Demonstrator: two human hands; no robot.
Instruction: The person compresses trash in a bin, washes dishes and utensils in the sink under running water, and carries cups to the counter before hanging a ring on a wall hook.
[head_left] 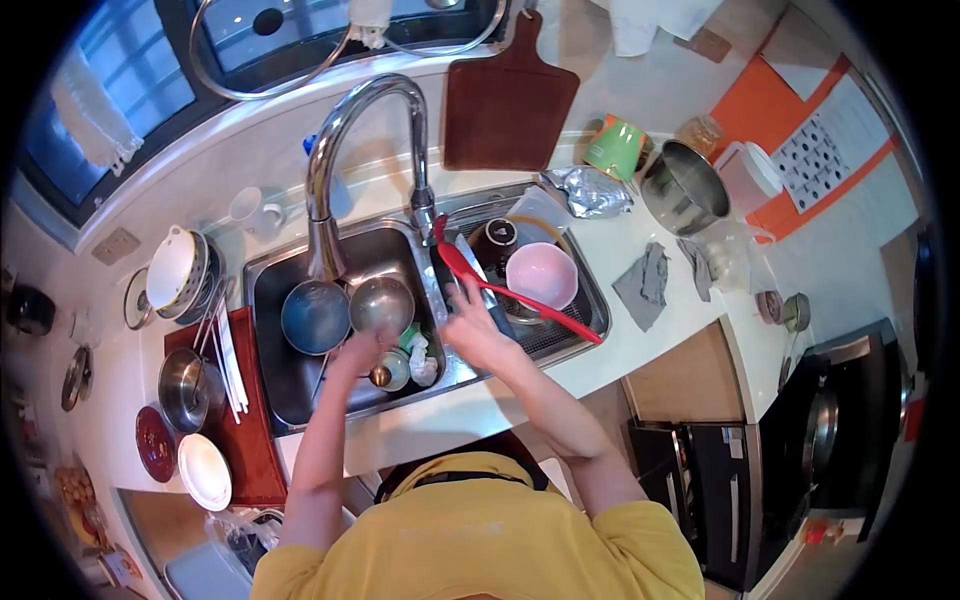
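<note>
My left hand (362, 352) is in the left sink basin (285, 390), at the lower edge of a metal bowl (382, 306); its fingers are blurred. A blue-grey bowl (315, 317) lies to its left, and a glass lid with a brown knob (391, 371) is just below and right. My right hand (474, 325) is over the right side of the sink, fingers partly spread, beside a red long-handled utensil (540, 305) and a knife (470, 256). Whether it grips either is unclear. A pink bowl (541, 275) and a dark cup (497, 238) sit in the right basin.
The faucet (322, 190) arches over the left basin. Pots, bowls and chopsticks (232, 360) stand left on a red mat (250, 440). Right of the sink are a grey cloth (643, 286), foil (590, 192) and a steel pot (685, 188). A cutting board (508, 105) leans behind.
</note>
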